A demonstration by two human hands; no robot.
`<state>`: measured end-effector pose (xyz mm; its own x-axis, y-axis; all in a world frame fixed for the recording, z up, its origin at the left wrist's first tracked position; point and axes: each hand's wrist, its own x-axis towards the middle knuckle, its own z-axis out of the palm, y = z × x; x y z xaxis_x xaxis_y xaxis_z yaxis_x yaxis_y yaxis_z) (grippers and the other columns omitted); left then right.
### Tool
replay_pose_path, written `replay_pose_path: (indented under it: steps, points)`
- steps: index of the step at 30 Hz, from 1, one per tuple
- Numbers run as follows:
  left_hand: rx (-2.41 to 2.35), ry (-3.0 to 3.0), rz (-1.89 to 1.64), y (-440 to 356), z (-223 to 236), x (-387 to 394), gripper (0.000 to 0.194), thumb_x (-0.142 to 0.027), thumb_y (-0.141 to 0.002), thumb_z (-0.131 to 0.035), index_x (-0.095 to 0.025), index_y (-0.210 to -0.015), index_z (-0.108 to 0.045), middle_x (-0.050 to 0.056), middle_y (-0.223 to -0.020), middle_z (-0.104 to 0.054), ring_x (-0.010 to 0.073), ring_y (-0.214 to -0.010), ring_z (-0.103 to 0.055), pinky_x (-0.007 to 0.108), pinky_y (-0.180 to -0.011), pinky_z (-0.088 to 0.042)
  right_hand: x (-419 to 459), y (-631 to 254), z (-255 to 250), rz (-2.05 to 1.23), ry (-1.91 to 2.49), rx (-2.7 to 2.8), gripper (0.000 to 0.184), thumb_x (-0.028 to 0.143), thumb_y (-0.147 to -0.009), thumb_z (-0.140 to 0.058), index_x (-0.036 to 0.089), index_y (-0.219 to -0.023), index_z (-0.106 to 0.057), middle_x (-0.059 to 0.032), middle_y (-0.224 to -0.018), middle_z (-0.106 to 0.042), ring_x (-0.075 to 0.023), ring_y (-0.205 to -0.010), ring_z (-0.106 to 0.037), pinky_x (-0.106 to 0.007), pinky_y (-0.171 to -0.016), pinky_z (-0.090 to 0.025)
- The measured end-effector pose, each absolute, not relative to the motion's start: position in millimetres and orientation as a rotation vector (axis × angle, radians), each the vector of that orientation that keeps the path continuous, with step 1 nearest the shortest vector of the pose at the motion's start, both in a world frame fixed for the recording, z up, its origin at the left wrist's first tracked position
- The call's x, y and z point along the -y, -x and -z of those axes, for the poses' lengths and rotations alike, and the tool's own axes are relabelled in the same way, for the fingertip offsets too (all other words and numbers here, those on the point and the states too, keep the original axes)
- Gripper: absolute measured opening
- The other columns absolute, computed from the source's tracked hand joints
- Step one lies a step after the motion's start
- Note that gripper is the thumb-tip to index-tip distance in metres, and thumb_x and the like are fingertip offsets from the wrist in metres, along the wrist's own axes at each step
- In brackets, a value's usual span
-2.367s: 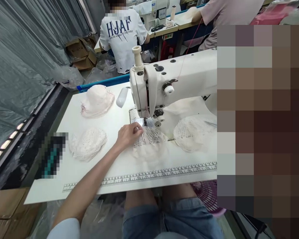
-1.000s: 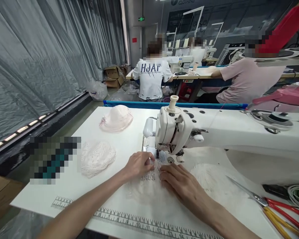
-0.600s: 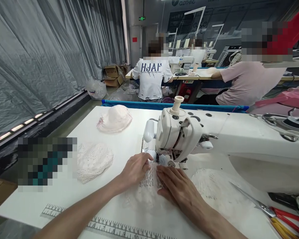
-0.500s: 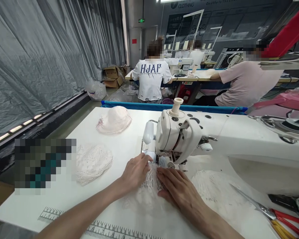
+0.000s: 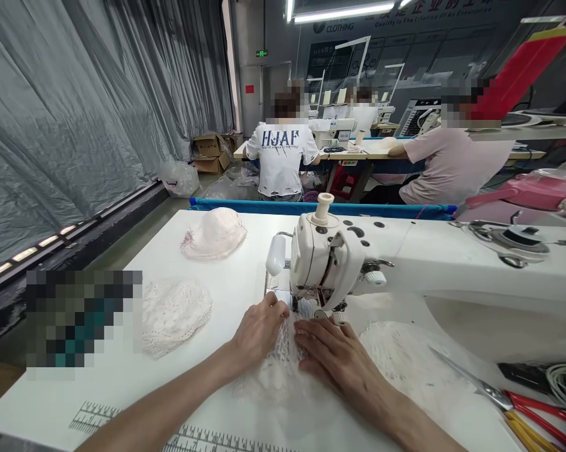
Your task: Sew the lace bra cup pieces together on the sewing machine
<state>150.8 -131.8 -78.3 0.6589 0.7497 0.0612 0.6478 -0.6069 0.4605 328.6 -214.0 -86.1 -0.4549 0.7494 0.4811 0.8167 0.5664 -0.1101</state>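
Note:
White lace fabric [image 5: 283, 348] lies in front of the needle area of a white sewing machine [image 5: 318, 260], its edge running up to the presser foot. My left hand [image 5: 262, 328] is at the left side of the lace, fingers curled and pinching its edge close to the foot. Flat over the right side of the lace rests my right hand [image 5: 332, 351], its fingers stretched toward the needle. The needle tip and the exact spot under the foot are too small to make out.
Two pale lace pieces, one cup-shaped [image 5: 215, 232] and one flatter [image 5: 176, 314], lie at the left. More lace [image 5: 405, 351] and red-handled scissors [image 5: 494, 392] are at the right. A printed ruler scale [image 5: 202, 437] runs along the front. Co-workers [image 5: 283, 157] sit beyond.
The head view has tilted up slightly and shifted right. My left fingers have curled in more on the lace, while my right hand stays flat beside the foot.

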Motion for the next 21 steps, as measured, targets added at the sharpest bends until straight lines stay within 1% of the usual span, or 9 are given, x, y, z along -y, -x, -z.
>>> replay_pose_path:
  steps: [2, 5, 7, 10, 14, 21]
  points:
    - [-1.08, -2.458, -0.352, -152, 79, 133, 0.023, -0.014, -0.091, -0.031, -0.017, -0.091, -0.054, 0.005, -0.094, -0.053, 0.0141, -0.072, -0.056, 0.027, -0.066, -0.045, 214, -327, 85, 0.188, 1.217, 2.323, 0.026, 0.031, -0.097, -0.04, 0.018, -0.1, -0.063, -0.0094, -0.108, -0.066, -0.0216, -0.096, -0.059, -0.036, -0.078, -0.041]
    - [-1.017, -2.412, -0.371, -153, 80, 137, 0.02, -0.014, -0.091, -0.034, -0.017, -0.091, -0.054, 0.005, -0.096, -0.054, 0.0154, -0.079, -0.058, 0.028, -0.073, -0.048, 216, -326, 84, 0.18, 1.193, 2.304, 0.035, 0.043, -0.095, -0.041, 0.016, -0.097, -0.063, -0.0102, -0.1, -0.067, -0.0218, -0.091, -0.06, -0.035, -0.075, -0.041]
    - [-0.953, -2.381, -0.365, -152, 79, 141, 0.018, -0.013, -0.089, -0.037, -0.016, -0.093, -0.054, 0.006, -0.097, -0.054, 0.0154, -0.08, -0.058, 0.028, -0.073, -0.049, 218, -325, 83, 0.151, 1.171, 2.283, 0.04, 0.048, -0.093, -0.04, 0.015, -0.094, -0.063, -0.0092, -0.092, -0.067, -0.0205, -0.083, -0.061, -0.035, -0.074, -0.041]
    - [-0.882, -2.361, -0.341, -150, 77, 143, 0.019, -0.011, -0.086, -0.039, -0.016, -0.095, -0.055, 0.006, -0.096, -0.053, 0.0155, -0.08, -0.057, 0.028, -0.071, -0.05, 222, -328, 80, 0.104, 1.152, 2.253, 0.04, 0.047, -0.093, -0.041, 0.015, -0.089, -0.063, -0.0079, -0.086, -0.067, -0.0188, -0.078, -0.061, -0.035, -0.074, -0.04]
    - [-0.919, -2.288, -0.383, -150, 73, 141, 0.023, -0.011, -0.086, -0.038, -0.018, -0.096, -0.058, 0.005, -0.093, -0.055, 0.0151, -0.08, -0.057, 0.028, -0.072, -0.049, 223, -336, 78, 0.093, 1.214, 2.274, 0.036, 0.043, -0.095, -0.04, 0.016, -0.09, -0.063, -0.0083, -0.089, -0.068, -0.0186, -0.077, -0.061, -0.035, -0.076, -0.041]
    - [-0.938, -2.232, -0.488, -151, 79, 137, 0.029, -0.008, -0.085, -0.036, -0.018, -0.101, -0.058, 0.005, -0.095, -0.056, 0.0131, -0.073, -0.056, 0.025, -0.065, -0.047, 220, -340, 83, 0.132, 1.211, 2.323, 0.034, 0.04, -0.096, -0.04, 0.016, -0.098, -0.064, -0.0113, -0.105, -0.068, -0.0205, -0.082, -0.063, -0.04, -0.082, -0.043]
